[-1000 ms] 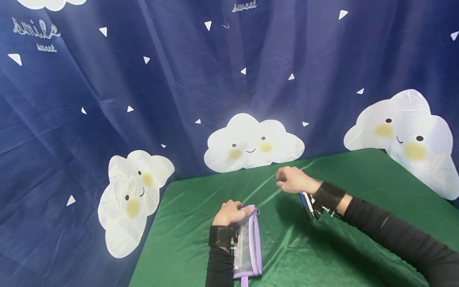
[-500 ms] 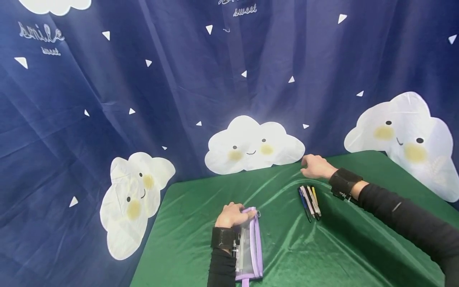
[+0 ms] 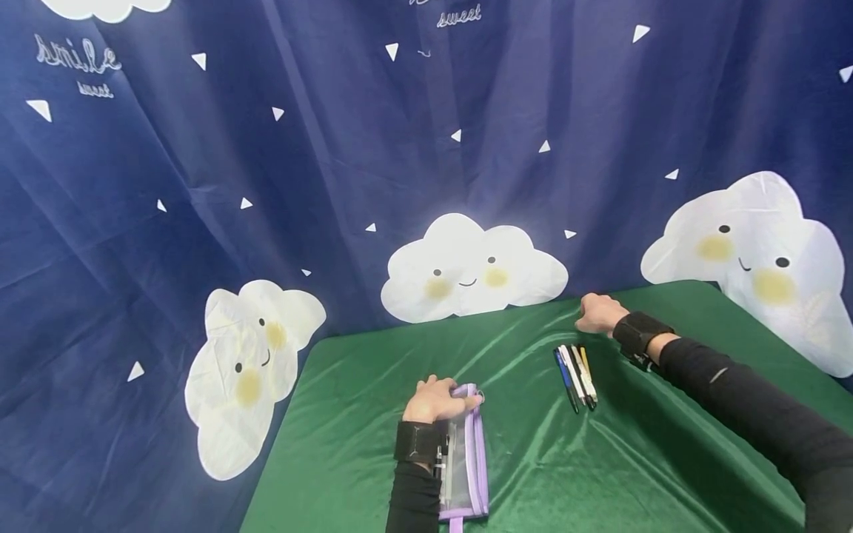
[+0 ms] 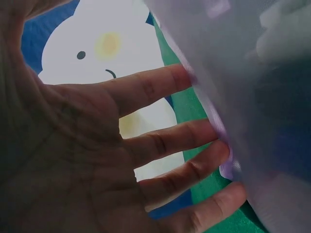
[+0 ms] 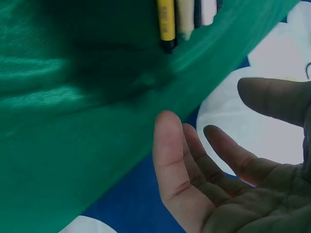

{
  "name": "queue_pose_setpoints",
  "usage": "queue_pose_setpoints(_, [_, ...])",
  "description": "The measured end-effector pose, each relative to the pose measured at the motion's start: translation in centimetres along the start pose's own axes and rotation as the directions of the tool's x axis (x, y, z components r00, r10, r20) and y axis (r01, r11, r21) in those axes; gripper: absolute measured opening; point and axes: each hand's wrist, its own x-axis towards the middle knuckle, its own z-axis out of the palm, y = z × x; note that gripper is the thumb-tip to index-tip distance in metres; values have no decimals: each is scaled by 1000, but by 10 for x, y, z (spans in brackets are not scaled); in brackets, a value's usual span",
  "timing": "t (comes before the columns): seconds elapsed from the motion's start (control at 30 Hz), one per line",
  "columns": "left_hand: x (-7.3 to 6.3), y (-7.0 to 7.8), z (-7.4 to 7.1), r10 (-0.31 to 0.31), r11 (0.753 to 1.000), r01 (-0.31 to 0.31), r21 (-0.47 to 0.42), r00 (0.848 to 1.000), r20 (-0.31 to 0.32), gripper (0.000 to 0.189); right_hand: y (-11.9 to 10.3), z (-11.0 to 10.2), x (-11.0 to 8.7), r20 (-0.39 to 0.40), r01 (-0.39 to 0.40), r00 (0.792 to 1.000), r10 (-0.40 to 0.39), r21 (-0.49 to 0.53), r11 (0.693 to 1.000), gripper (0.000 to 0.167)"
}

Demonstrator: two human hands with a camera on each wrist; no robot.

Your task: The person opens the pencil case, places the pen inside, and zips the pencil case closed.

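Observation:
In the head view, a see-through pouch with lilac zip edging lies at the front middle, a pale slim shape showing through its side. My left hand holds its far end, thumb across the top by the zip ring. The left wrist view has the fingertips right at the lilac edge of the pouch. Several pens lie side by side to the right of it. Just beyond them is my right hand, holding nothing, its fingers loosely bent. A yellow pen tops the right wrist view.
A green cloth covers the table, with creases around the pens. Behind the table's far edge hangs a navy curtain printed with smiling clouds.
My right hand has moved from above the pens back and to the right, uncovering them. My left hand stays on the pouch.

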Motion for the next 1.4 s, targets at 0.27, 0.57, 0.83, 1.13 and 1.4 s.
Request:
queue_pose_setpoints(0.27, [-1,5,5,-14,999,13,33,1000,5,76,12,5,3,67,-63,996,61,31,998,43])
queue_pose_setpoints(0.57, [0,7,2,43,995,-41,86,999,-15,67,16,18,8,143,-103,985,94,56,993,37])
queue_pose_setpoints(0.83, [0,4,1,52,997,-50,54,998,-21,65,21,33,8,131,-48,991,41,50,998,44])
queue_pose_setpoints(1.13, [1,4,-2,72,996,-69,57,996,-61,59,22,35,10,133,-14,991,-1,106,994,23])
queue_pose_setpoints(1.4, [1,1,1,94,992,-85,88,991,-98,45,15,41,12,206,-88,976,68,88,992,41])
